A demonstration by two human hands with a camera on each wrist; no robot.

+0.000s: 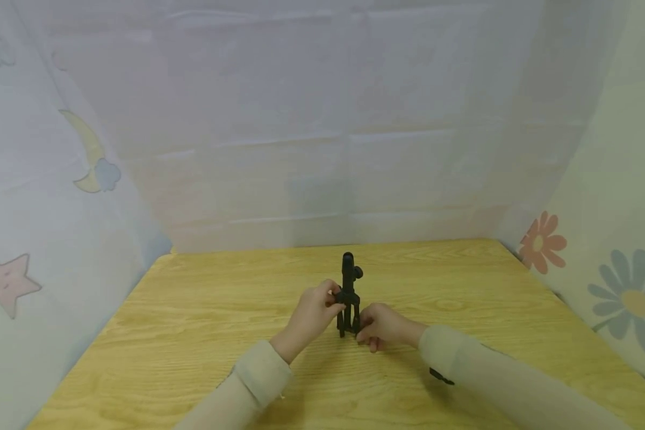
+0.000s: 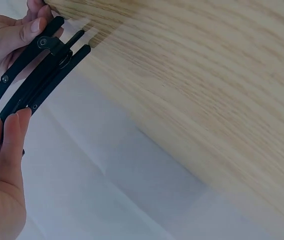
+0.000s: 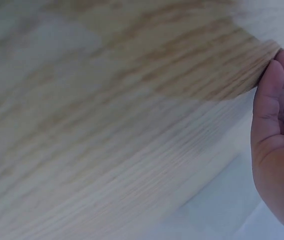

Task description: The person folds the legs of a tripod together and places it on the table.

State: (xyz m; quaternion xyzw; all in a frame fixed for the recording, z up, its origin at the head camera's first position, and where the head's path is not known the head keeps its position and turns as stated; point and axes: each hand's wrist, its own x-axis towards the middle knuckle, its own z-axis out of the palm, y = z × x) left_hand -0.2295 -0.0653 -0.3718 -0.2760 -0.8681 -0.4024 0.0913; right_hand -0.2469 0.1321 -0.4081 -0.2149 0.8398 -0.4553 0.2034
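A small black tripod (image 1: 347, 280) stands upright near the middle of the table in the head view, its legs close together and a knob on the right of its upper part. My left hand (image 1: 316, 310) pinches it just above the legs, between thumb and fingers. Low on the right side, my right hand (image 1: 384, 325) grips the lower end of one leg. In the left wrist view, the tripod legs (image 2: 37, 75) slant up toward the right hand's thumb. The right wrist view shows the right hand (image 3: 276, 125) with fingers bent; most of the tripod is hidden there.
The wood-grain table (image 1: 220, 298) spreads around both hands. A pale cloth wall (image 1: 322, 119) rises behind its far edge, with printed cloth on both sides. A short black strap end (image 1: 441, 376) hangs below the right sleeve (image 1: 478, 358).
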